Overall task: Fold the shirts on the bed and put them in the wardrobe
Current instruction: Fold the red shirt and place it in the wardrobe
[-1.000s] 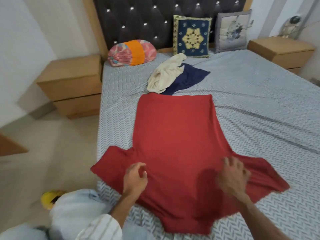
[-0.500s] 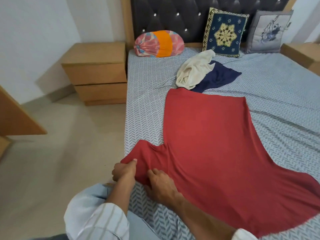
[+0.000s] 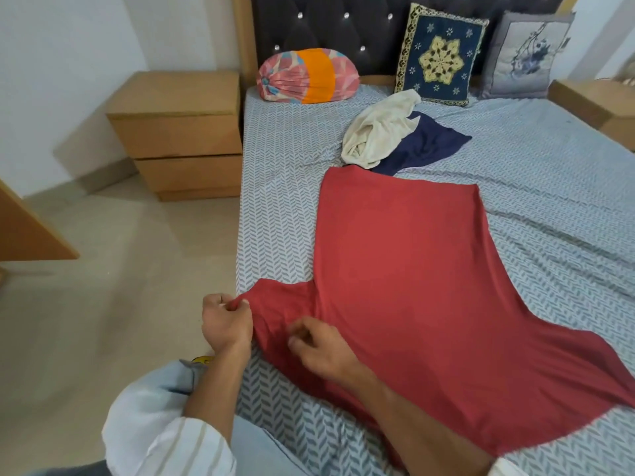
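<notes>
The red shirt point(image 3: 405, 269) lies flat on the bed point(image 3: 275, 166). The left hand point(image 3: 225, 321) pinches the sleeve tip; the right hand point(image 3: 321, 348), fingers curled, grips cloth beside it. Best to lift both evenly and fold the sleeve inward, taut, wrinkle-free.

- A red shirt point(image 3: 405, 269) lies spread flat on the bed point(image 3: 275, 187), hem toward twelve o'clock, sleeves toward the near edge.
- The left hand point(image 3: 225, 322), at seven o'clock, pinches the tip of the shirt's sleeve at the bed's edge.
- The right hand point(image 3: 323, 348), fingers curled, rests on that sleeve just beside the left.
- A cream shirt point(image 3: 374, 132) lies crumpled partly over a navy shirt point(image 3: 426, 146), at twelve o'clock beyond the red hem.
- A bolster point(image 3: 309, 77) and two cushions point(image 3: 441, 56) lean at the headboard.
- A wooden nightstand point(image 3: 178, 132) stands at ten o'clock.
</notes>
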### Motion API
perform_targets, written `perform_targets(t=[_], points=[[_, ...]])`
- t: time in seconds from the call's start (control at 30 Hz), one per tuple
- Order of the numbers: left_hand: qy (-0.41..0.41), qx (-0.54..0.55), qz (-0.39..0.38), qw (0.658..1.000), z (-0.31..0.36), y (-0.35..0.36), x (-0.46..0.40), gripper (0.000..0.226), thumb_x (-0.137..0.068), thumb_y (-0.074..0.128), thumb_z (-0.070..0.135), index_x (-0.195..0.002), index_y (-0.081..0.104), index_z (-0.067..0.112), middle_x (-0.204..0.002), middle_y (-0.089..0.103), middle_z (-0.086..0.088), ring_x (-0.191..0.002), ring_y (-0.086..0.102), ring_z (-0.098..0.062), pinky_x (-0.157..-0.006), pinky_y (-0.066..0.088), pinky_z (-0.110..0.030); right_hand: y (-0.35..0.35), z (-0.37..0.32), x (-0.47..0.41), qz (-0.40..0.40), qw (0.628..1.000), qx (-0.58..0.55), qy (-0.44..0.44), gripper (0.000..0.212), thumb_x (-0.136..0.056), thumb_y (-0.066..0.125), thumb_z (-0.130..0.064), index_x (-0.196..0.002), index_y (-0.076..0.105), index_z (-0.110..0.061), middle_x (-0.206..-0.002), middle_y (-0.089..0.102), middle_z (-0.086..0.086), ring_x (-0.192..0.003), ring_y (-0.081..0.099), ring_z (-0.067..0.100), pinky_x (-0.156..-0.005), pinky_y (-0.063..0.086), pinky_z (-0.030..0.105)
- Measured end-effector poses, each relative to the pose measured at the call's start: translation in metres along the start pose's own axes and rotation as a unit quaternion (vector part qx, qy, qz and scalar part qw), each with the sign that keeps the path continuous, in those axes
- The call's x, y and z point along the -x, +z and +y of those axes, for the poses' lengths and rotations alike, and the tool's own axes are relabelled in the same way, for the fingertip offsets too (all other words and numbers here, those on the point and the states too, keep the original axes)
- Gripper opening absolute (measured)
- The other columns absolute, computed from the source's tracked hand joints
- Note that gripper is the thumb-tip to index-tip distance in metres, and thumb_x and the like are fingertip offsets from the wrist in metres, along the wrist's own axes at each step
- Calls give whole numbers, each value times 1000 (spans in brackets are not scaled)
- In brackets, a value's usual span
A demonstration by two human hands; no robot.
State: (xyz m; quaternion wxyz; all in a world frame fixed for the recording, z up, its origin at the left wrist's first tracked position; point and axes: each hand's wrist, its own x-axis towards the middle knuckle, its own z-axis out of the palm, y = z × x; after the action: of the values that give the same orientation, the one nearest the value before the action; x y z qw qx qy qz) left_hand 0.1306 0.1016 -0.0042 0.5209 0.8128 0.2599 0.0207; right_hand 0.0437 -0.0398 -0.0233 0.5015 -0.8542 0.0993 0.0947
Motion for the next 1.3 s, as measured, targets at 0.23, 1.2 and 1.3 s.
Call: perform_targets(t=[0.23, 1.2, 1.3], points=[[381, -268, -196, 863, 53, 55, 127, 17, -94, 52, 22, -111, 49, 23, -91, 71, -11, -86, 69, -37, -70, 50, -44, -124, 17, 18, 65, 873, -441, 196, 36, -97, 50, -51, -100, 62, -17, -87, 67, 6, -70, 65, 20, -64, 56, 32], [379, -460, -270, 756, -43, 56, 221, 47, -62, 82, 12, -102, 57, 17, -75, 67, -3, -66, 67, -24, -52, 53, -36, -261, 136, 73, 264, 889, -288, 238, 34, -84, 74, -4, -114, 66, -20, -100, 69, 0, -70, 61, 15, -55, 49, 26], [404, -513, -297, 697, -48, 54, 223, 44, -70, 76, 16, -111, 60, 19, -85, 69, -3, -78, 68, -24, -59, 55, -37, -260, 154, 70, 266, 905, -186, 276, 34, -83, 75, -6, -113, 67, -18, -107, 67, 2, -85, 63, 18, -60, 51, 27]])
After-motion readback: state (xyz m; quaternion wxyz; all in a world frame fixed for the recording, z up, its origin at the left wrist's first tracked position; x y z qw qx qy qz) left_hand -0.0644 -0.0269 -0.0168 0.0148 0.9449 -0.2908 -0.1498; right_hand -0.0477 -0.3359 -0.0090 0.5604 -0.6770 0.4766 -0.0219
